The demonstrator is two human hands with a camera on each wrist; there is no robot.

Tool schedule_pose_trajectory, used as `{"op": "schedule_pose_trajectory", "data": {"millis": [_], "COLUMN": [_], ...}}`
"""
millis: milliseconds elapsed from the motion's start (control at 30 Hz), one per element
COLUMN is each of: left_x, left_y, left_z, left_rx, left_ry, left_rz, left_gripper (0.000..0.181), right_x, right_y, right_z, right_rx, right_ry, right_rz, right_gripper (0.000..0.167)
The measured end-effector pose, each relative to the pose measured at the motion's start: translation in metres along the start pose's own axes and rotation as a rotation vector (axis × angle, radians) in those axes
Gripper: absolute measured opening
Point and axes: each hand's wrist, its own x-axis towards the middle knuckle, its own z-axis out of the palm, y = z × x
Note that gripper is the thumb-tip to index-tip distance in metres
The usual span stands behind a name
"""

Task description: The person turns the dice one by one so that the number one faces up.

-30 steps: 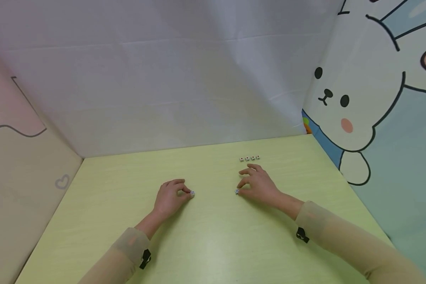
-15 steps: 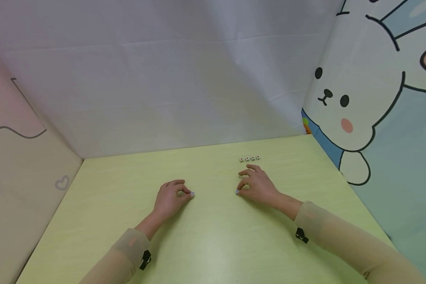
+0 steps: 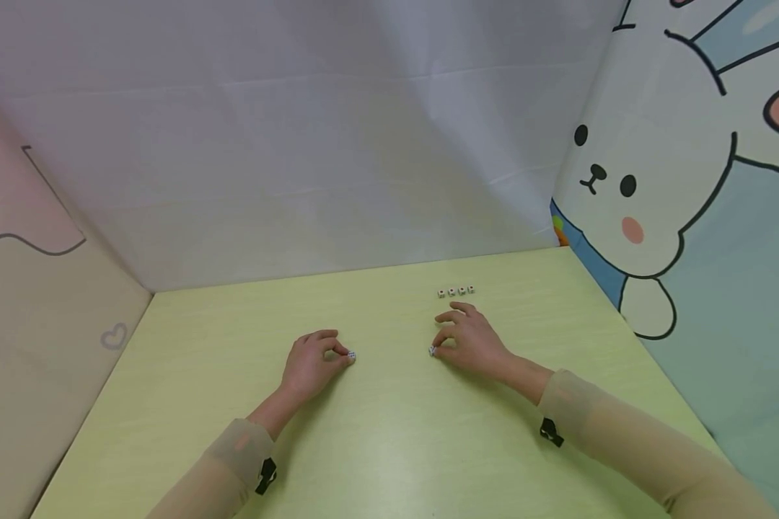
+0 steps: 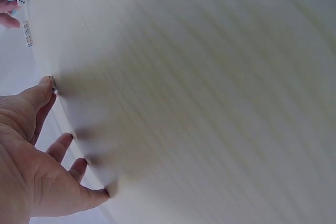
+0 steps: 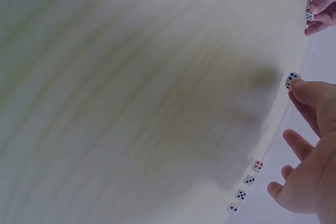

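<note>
Between thumb and index finger, my left hand (image 3: 313, 364) pinches a small white die (image 3: 352, 355) near the middle of the table. Its other fingertips touch the tabletop in the left wrist view. Across from it, my right hand (image 3: 472, 343) pinches another white die (image 3: 432, 351) by thumb and index finger, the remaining fingers spread. Dark blue dots show on that die (image 5: 292, 81) in the right wrist view. A gap of bare table separates the two held dice. Just beyond my right hand stands a short row of several dice (image 3: 456, 292).
The pale yellow-green table (image 3: 389, 447) ends at a white cloth (image 3: 298, 158) behind. A printed curtain with a rabbit (image 3: 656, 173) hangs along the right, and a pale pink and cream cloth (image 3: 39, 346) along the left. Black clips (image 3: 267, 476) sit near my sleeve cuffs.
Both hands keep their pinch on the dice and barely move. The die at my right fingertips seems turned slightly. The whole view shifts a little.
</note>
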Motion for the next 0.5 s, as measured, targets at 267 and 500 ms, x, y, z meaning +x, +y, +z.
{"op": "schedule_pose_trajectory", "data": {"millis": [267, 500], "left_x": [-0.0001, 0.0001], "left_y": [0.0017, 0.0029], "left_z": [-0.0013, -0.0031], "left_rx": [0.001, 0.005], "left_ry": [-0.003, -0.003], "left_rz": [-0.003, -0.003], "left_gripper": [0.012, 0.012], "right_x": [-0.0018, -0.0024], "right_y": [0.0060, 0.0069], "right_z": [-0.0012, -0.0069], "right_rx": [0.226, 0.450], "right_ry": [0.040, 0.055], "right_rz": [0.093, 0.155], "right_gripper": [0.006, 0.013]}}
